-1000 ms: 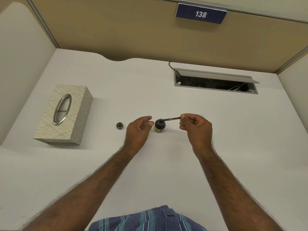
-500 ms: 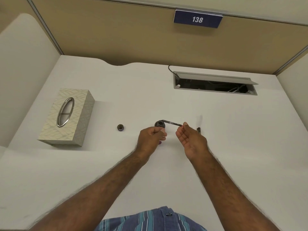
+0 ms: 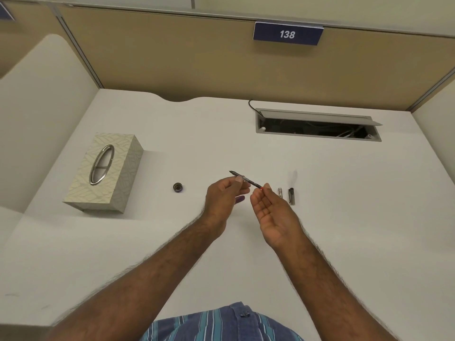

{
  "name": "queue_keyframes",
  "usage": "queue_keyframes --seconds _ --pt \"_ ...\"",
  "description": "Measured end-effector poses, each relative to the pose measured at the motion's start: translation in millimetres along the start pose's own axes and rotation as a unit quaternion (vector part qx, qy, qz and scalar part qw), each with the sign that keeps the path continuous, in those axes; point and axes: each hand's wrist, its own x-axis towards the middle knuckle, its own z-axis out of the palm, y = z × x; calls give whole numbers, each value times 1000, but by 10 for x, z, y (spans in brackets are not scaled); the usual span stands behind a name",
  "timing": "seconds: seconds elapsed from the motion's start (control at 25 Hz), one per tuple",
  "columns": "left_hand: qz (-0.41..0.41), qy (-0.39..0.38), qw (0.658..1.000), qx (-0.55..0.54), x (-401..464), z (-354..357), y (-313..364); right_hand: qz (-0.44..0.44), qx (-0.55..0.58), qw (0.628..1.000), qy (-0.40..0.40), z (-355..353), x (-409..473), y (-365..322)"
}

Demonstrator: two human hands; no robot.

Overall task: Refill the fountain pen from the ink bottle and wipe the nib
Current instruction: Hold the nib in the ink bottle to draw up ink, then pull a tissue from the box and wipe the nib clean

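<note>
The slim dark fountain pen (image 3: 246, 180) is held above the white desk (image 3: 344, 217), its nib pointing up and to the left. My left hand (image 3: 225, 195) pinches it near the nib end. My right hand (image 3: 270, 212), palm up, has its fingertips on the pen's red rear end. No ink bottle shows; my left hand covers the spot where it stood. Its small dark cap (image 3: 177, 187) lies on the desk left of my hands.
A short silver pen part (image 3: 280, 192) and a black clip cap (image 3: 291, 196) lie right of my right hand. A patterned tissue box (image 3: 105, 173) stands at the left. An open cable hatch (image 3: 317, 126) sits at the back right, with partition walls around the desk.
The pen's nib was in the ink bottle; it is now lifted out and tilted up. My left hand moved from beside the bottle onto the pen, hiding the bottle.
</note>
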Motion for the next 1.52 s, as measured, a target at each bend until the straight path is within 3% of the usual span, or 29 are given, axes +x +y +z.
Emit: queue_keyframes --seconds 0.2,0.32,0.52,0.68,0.88,1.2,1.36,1.52 --pt "30 8 999 -21 -155 -120 7 15 -49 997 -57 -112 -138 43" --pt "39 3 999 -15 -280 -226 53 19 -137 985 -105 -216 -224 29" --pt "65 -27 995 69 -439 -451 155 -45 -361 916 -168 -268 -277 -13" --pt "79 -48 987 132 -466 -607 206 -90 -447 872 -179 -145 -322 56" --pt "78 -101 977 170 -424 -838 292 -109 -468 861 -164 71 -325 210" --pt "65 -123 974 181 -197 -1336 442 -132 -481 851 -165 422 -293 591" --pt "123 -53 961 241 -12 -1790 617 -135 -461 862 -163 626 -228 795" --pt "201 55 923 324 269 -2555 879 -129 -439 873 -170 833 -156 973"
